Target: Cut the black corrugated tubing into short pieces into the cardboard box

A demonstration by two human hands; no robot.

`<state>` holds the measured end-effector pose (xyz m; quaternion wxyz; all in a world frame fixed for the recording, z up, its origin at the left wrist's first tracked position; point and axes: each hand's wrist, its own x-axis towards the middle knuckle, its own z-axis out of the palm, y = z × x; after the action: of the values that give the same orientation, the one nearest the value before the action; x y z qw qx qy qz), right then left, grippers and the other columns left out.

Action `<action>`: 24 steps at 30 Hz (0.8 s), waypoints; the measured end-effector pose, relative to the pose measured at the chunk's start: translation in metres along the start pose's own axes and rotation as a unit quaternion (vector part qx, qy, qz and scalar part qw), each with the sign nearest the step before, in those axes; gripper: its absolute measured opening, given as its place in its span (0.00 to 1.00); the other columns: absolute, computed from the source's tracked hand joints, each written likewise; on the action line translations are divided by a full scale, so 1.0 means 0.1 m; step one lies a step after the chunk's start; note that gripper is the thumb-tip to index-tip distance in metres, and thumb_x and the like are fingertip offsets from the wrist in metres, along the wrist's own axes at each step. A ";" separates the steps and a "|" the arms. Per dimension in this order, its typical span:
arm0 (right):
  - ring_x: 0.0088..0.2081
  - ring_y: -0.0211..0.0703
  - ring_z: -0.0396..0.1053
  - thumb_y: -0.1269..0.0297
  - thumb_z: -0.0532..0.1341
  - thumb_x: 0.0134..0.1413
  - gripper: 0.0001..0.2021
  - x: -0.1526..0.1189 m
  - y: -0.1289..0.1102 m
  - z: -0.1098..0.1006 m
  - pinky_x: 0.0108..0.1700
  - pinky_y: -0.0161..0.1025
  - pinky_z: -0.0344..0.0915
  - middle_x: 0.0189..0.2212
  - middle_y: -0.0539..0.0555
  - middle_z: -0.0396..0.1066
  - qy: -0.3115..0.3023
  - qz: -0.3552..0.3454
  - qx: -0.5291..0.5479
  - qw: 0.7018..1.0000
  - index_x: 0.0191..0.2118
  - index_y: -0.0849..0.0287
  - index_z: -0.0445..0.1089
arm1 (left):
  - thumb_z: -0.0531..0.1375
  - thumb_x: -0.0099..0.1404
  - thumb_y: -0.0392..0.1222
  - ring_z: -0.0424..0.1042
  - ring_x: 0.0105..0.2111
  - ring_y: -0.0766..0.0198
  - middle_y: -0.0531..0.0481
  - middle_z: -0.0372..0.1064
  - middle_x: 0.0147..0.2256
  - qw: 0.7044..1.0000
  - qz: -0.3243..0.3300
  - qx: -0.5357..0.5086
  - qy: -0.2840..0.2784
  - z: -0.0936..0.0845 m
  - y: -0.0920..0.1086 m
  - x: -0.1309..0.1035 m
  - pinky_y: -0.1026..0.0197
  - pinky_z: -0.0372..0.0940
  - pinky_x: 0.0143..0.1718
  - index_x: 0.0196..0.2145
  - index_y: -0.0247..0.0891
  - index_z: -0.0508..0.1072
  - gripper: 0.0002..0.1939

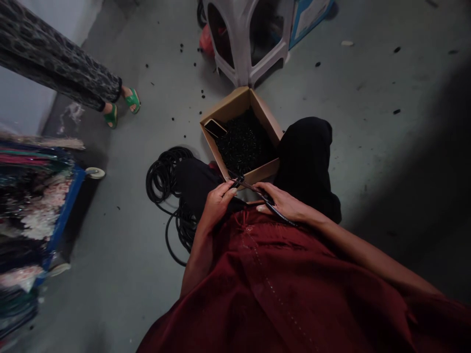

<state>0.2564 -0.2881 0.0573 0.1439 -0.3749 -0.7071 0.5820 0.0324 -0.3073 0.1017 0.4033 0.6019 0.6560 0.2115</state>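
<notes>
A black piece (238,182) is held in the left hand (217,203), scissors (270,199) in the right hand (285,203), by the near edge of a box (264,171) partly filled with black bits (245,142). Coiled cord (168,168) is seen at left, a stool (242,46) on the far side.

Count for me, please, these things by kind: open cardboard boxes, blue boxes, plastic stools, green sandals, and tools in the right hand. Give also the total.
Open cardboard box: 1
Blue box, partly in view: 1
Plastic stool: 1
Green sandals: 2
Tool in the right hand: 1
Total: 6
</notes>
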 end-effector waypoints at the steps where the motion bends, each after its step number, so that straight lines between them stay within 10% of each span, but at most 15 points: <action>1: 0.54 0.54 0.64 0.47 0.59 0.54 0.30 0.00 0.00 0.01 0.56 0.52 0.60 0.54 0.62 0.63 0.007 0.002 -0.002 1.000 0.58 0.58 0.58 | 0.54 0.67 0.42 0.72 0.47 0.60 0.45 0.75 0.46 1.000 0.004 0.001 0.001 0.00 -0.01 0.00 0.57 0.66 0.51 0.45 0.36 0.76 0.15; 24: 0.52 0.56 0.63 0.46 0.58 0.53 0.31 0.04 -0.05 -0.03 0.53 0.53 0.61 0.51 0.62 0.64 0.034 -0.005 -0.073 0.997 0.58 0.58 0.58 | 0.52 0.69 0.41 0.70 0.50 0.60 0.45 0.73 0.50 0.998 0.055 0.039 -0.008 0.01 -0.01 0.02 0.58 0.63 0.54 0.46 0.37 0.75 0.15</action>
<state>0.2536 -0.2836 0.0622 0.1428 -0.4008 -0.7441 0.5151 0.0329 -0.3060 0.0998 0.3728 0.6541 0.6261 0.2029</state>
